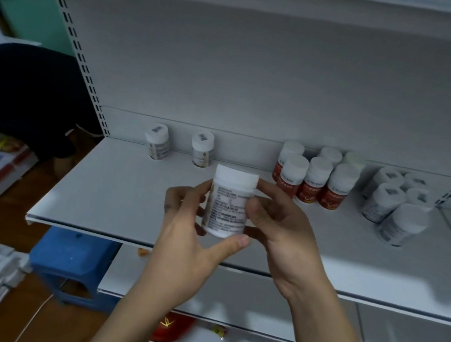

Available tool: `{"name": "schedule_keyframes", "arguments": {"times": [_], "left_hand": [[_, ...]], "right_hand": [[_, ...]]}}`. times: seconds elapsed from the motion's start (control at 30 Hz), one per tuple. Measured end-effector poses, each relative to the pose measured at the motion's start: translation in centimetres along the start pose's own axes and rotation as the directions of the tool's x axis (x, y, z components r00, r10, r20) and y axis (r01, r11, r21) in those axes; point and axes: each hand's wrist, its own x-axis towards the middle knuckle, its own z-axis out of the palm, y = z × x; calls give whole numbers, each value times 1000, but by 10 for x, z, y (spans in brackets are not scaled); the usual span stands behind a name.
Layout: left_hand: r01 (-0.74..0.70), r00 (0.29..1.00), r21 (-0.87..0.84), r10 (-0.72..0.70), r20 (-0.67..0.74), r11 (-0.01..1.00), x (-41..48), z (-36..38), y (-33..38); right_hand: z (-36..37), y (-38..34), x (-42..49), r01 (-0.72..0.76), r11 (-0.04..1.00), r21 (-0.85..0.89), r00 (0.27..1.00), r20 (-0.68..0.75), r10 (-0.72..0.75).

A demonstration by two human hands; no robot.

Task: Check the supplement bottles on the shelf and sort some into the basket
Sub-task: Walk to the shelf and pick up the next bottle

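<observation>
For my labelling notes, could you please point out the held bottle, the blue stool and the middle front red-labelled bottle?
held bottle (227, 212), head view, printed label.
blue stool (73, 255), head view, seat top.
middle front red-labelled bottle (309, 191), head view, red label.

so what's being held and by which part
A white supplement bottle, upright: left hand grips its lower body and base, right hand pinches its upper side.

held bottle (229, 204): white, capped, upright, print facing out
two white bottles (157, 141): upright, behind grip, left
red-label bottles (315, 182): clustered, behind grip, right
grey-label bottles (386, 203): further right
</observation>
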Motion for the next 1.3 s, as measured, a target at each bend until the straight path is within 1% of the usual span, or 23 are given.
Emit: {"name": "schedule_keyframes", "arguments": {"times": [0.07,0.13,0.27,0.33,0.43,0.6,0.7,0.8,0.83,0.9,1.0,1.07,1.13,1.23,1.3], "left_hand": [[4,1000,-18,-4,5,1000,-1,-1,2],[22,1000,-82,-22,1,996,-1,-1,6],[58,998,-250,-66,-24,967,-5,2,14],[38,998,-283,-49,-33,959,-8,3,14],[16,1000,-312,-20,-10,950,-11,4,13],[2,998,-279,14,53,960,-11,3,10],[10,1000,-211,-7,15,977,-9,1,11],[28,999,-163,-30,-14,986,-7,-8,5],[43,999,-181,-45,-8,983,-7,-12,3],[99,995,-277,-93,33,956,-9,-18,1],[170,985,-390,-140,104,905,-12,-23,-1],[166,985,-406,-135,105,898,-13,-27,-4],[181,982,-409,-137,134,895,-12,-31,-8],[193,970,-388,-116,213,901,-8,-40,-14],[190,963,-328,-110,247,926,-4,-46,-22]], "right_hand": [[-3,1,0,11,1000,3,1000,-8,-11],[-7,0,0,7,1000,4,1000,6,-7],[-13,-1,-3,-31,998,52,994,104,26],[-13,-2,-5,-45,995,91,987,156,30],[-12,-5,-8,-44,995,95,979,202,24],[-7,-7,-10,-16,1000,10,986,166,14],[1,-7,-11,-24,1000,-19,991,133,26],[5,-6,-12,-19,999,28,996,83,17],[5,-5,-12,-22,999,31,997,74,20],[5,-3,-12,-35,999,-9,997,74,36],[11,3,-12,-71,997,-28,990,121,74],[15,3,-11,-84,996,-29,983,159,88],[19,2,-9,-86,994,-74,981,167,97],[23,2,-5,-86,983,-163,985,135,109],[27,3,-5,-70,972,-225,988,116,98]]}}
